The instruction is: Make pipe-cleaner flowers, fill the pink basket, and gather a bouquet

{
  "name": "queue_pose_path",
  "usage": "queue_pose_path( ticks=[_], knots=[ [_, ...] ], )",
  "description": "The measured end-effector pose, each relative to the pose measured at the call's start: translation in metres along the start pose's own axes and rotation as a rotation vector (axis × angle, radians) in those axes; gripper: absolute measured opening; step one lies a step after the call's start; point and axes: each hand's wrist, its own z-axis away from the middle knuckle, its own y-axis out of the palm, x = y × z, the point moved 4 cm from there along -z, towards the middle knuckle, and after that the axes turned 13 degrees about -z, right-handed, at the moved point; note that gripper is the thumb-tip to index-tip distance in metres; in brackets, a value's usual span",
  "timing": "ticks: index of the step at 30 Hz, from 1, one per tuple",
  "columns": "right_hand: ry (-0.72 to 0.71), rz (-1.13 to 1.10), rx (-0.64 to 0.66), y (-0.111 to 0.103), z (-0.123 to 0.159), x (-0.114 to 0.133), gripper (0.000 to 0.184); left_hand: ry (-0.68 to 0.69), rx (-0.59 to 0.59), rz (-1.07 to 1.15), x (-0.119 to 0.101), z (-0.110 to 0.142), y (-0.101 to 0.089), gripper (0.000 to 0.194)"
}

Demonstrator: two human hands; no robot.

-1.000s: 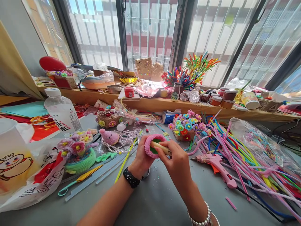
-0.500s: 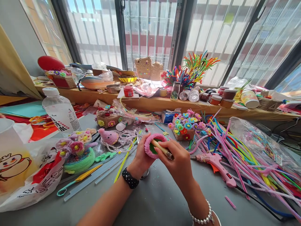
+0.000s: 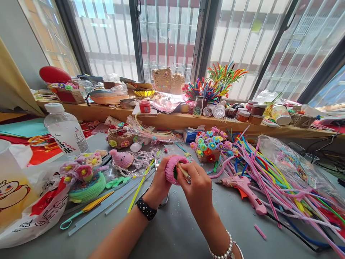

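My left hand (image 3: 159,180) is wrapped around a small pink fuzzy cup (image 3: 172,171), its opening tilted to the right and a bit of green showing inside. Pinched in my right hand (image 3: 198,187) is a pale wooden-handled tool (image 3: 183,172) with a metal end. Its wooden part reaches into the cup's opening, where the tip is hidden. Scissors (image 3: 163,202) lie on the table, partly covered by my left wrist. Right of my hands rests a pink glue gun (image 3: 245,189), its cord running toward the front right.
Pipe cleaners (image 3: 265,172) are heaped at the right. A flower basket (image 3: 208,149) stands behind my hands. Pearl strings (image 3: 140,163), glue sticks (image 3: 102,205), a green flower pot (image 3: 88,189) and a water bottle (image 3: 67,129) occupy the left. Jars line the back ledge (image 3: 172,119).
The cup has turned in my left hand, so more of its outer side and less of its inside shows. My right hand has tilted, with the tool still in the opening. The whole view shifts slightly.
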Motion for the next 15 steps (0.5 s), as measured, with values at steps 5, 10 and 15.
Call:
queue_pose_path(
  ticks=[5,10,15],
  knots=[
    [0.176,-0.166,-0.028,-0.011,-0.005,-0.007,0.006,-0.040,-0.075,-0.018,-0.004,-0.002,-0.003,0.015],
    [0.157,-0.263,0.059,-0.021,-0.011,-0.007,0.007,-0.147,-0.089,0.037,-0.005,-0.005,-0.006,0.015],
    [0.075,-0.260,0.206,-0.009,-0.009,-0.002,0.009,-0.164,-0.033,0.039,-0.003,-0.007,-0.006,0.018]
  ],
)
